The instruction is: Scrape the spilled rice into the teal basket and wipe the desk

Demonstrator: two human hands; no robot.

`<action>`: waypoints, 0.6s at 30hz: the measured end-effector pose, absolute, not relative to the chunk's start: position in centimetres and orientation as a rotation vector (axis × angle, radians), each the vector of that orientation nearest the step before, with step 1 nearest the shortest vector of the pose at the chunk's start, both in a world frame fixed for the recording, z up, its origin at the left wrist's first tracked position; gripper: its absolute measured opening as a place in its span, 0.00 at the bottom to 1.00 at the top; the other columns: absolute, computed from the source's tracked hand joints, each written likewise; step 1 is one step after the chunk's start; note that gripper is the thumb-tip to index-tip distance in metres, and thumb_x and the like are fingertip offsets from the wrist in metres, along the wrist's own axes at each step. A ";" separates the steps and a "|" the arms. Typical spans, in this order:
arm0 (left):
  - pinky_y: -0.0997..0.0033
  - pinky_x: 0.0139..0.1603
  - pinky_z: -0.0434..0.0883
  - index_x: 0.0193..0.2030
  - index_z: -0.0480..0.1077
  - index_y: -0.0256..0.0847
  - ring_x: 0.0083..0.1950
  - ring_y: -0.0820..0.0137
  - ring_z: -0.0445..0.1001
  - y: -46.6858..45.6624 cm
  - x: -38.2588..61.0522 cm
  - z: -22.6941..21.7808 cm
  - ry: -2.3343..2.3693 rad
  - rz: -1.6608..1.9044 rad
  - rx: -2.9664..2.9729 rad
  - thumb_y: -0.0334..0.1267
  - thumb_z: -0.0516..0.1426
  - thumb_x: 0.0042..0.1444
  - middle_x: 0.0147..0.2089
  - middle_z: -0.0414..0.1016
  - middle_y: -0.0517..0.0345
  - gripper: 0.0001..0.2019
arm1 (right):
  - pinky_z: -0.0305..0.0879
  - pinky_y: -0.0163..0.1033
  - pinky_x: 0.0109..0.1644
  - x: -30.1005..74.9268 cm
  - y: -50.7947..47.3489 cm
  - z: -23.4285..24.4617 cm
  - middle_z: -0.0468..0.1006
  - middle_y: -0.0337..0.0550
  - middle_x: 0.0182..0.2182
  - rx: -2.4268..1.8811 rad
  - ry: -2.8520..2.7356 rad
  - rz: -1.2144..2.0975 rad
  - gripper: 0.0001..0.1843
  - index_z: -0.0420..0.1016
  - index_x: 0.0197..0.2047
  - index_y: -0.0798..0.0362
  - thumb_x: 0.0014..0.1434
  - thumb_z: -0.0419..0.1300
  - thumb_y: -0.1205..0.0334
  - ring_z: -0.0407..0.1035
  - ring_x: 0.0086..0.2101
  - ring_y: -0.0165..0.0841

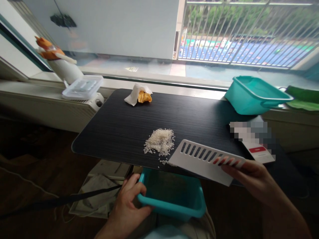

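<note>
My left hand (133,199) grips the left rim of a teal plastic bin (181,207), which sits just below the table's front edge. In my right hand (251,174) is a flat white slotted plastic scraper (199,164), held by its right end with fingers behind the slots. Its left end rests by the table edge, close to a small pile of white rice (160,141). Some loose grains lie between the pile and the scraper. The bin's interior is dark, so its contents cannot be made out.
On the black table (109,126) lie a crumpled white wrapper with yellow food (143,96) and a partly blurred phone-like item (260,152). A second teal bin (251,96) stands at the back right. A clear plastic lid (83,87) rests on the ledge at left.
</note>
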State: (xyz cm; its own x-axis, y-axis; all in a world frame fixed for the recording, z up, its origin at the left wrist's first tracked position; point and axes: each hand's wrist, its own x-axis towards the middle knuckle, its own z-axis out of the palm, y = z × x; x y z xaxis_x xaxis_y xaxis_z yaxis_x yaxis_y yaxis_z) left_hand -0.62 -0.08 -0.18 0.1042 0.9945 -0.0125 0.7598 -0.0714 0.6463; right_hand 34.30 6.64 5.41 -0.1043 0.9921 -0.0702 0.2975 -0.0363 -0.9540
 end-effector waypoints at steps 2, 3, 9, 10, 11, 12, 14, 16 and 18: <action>0.69 0.43 0.70 0.23 0.64 0.42 0.44 0.64 0.73 0.0 -0.5 0.0 1.688 0.609 1.867 0.29 0.59 0.40 0.40 0.71 0.57 0.07 | 0.78 0.35 0.39 33.8 6.3 6.1 0.86 0.43 0.36 -1.397 -1.513 1.227 0.08 0.87 0.37 0.45 0.55 0.68 0.53 0.81 0.36 0.41; 0.69 0.42 0.70 0.23 0.64 0.42 0.43 0.64 0.73 0.1 -0.5 0.0 1.679 0.609 1.861 0.28 0.59 0.40 0.39 0.71 0.58 0.07 | 0.78 0.35 0.39 33.6 6.3 6.3 0.86 0.43 0.36 -1.393 -1.516 1.243 0.08 0.87 0.36 0.45 0.55 0.68 0.53 0.81 0.36 0.41; 0.69 0.43 0.70 0.23 0.65 0.43 0.45 0.62 0.74 0.1 -0.7 -0.2 1.698 0.631 1.882 0.29 0.59 0.39 0.42 0.72 0.56 0.07 | 0.79 0.41 0.43 33.1 6.9 6.0 0.86 0.45 0.37 -1.390 -1.444 1.197 0.10 0.86 0.36 0.47 0.55 0.68 0.52 0.80 0.39 0.45; 0.69 0.43 0.70 0.23 0.65 0.43 0.46 0.62 0.74 0.0 -0.7 -0.2 1.702 0.636 1.892 0.29 0.60 0.39 0.42 0.72 0.56 0.07 | 0.79 0.41 0.42 33.1 7.0 5.9 0.86 0.45 0.37 -1.384 -1.440 1.196 0.10 0.86 0.36 0.47 0.55 0.68 0.52 0.80 0.39 0.44; 0.69 0.43 0.70 0.23 0.66 0.43 0.46 0.62 0.74 0.0 -0.8 -0.2 1.706 0.641 1.898 0.29 0.60 0.39 0.43 0.72 0.56 0.07 | 0.79 0.40 0.41 33.2 7.1 5.8 0.86 0.45 0.37 -1.377 -1.451 1.211 0.09 0.86 0.36 0.46 0.55 0.68 0.52 0.80 0.39 0.44; 0.69 0.43 0.70 0.23 0.66 0.43 0.47 0.62 0.74 -0.1 -0.8 -0.2 1.708 0.646 1.900 0.28 0.60 0.38 0.43 0.73 0.56 0.07 | 0.79 0.39 0.40 33.2 7.2 5.8 0.86 0.44 0.37 -1.370 -1.469 1.233 0.09 0.86 0.37 0.46 0.55 0.68 0.53 0.80 0.38 0.43; 0.69 0.43 0.71 0.24 0.66 0.43 0.46 0.62 0.74 -0.1 -0.8 -0.2 1.708 0.642 1.890 0.28 0.60 0.38 0.44 0.73 0.56 0.08 | 0.79 0.39 0.40 33.3 7.2 5.9 0.86 0.45 0.37 -1.356 -1.515 1.289 0.08 0.86 0.37 0.45 0.56 0.68 0.53 0.80 0.38 0.43; 0.69 0.43 0.71 0.24 0.65 0.43 0.45 0.62 0.74 0.0 -0.9 -0.2 1.707 0.633 1.881 0.28 0.60 0.39 0.43 0.73 0.56 0.08 | 0.78 0.38 0.41 33.2 7.2 6.0 0.86 0.44 0.37 -1.360 -1.518 1.306 0.08 0.86 0.38 0.45 0.56 0.68 0.53 0.80 0.38 0.42; 0.68 0.44 0.70 0.24 0.65 0.42 0.45 0.62 0.74 0.0 -0.9 -0.2 1.707 0.637 1.889 0.28 0.60 0.39 0.43 0.73 0.55 0.07 | 0.78 0.37 0.42 33.1 7.3 6.0 0.86 0.44 0.37 -1.368 -1.467 1.270 0.08 0.86 0.37 0.44 0.55 0.68 0.53 0.80 0.39 0.42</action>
State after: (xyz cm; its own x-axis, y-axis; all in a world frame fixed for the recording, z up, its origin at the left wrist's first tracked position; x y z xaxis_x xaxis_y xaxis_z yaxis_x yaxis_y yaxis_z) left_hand -0.89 0.03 -0.22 0.0992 0.9950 0.0050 0.7553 -0.0786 0.6507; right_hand 33.07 7.26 5.97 -0.1488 0.9837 -0.1010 0.2409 -0.0630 -0.9685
